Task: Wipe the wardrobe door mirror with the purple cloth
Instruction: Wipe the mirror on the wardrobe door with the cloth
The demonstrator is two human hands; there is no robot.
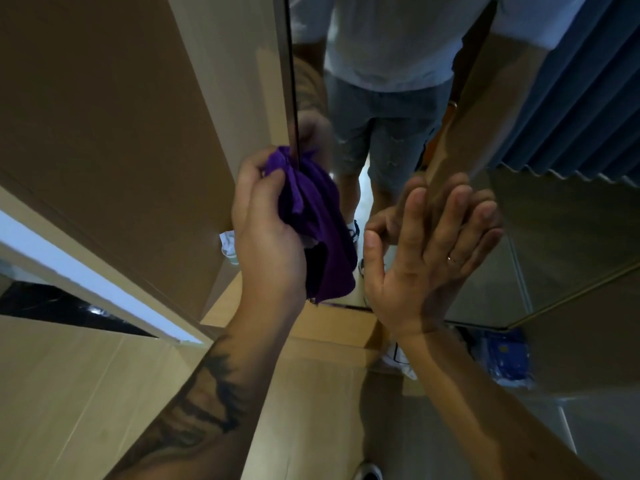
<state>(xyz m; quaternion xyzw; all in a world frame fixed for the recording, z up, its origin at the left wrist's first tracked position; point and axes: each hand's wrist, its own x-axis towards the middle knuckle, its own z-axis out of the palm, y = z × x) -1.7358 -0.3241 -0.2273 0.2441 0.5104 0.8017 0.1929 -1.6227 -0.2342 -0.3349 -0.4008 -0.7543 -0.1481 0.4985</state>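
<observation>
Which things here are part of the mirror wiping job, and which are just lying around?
Part of the job: purple cloth, gripped by left hand; mirror, with right hand flat on it.

Lying about: blue packet, crumpled white item.

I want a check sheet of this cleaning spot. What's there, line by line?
Surface: mirror on the wardrobe door, reflecting the person.
Job's things: purple cloth, bunched at the mirror's left edge.
Clutter: blue packet on the floor, seen in the mirror.
Hands: left hand grips the cloth; right hand lies flat on the mirror, fingers straight.
Cables: nothing seen.
Surroundings: blue curtain in the reflection.
</observation>
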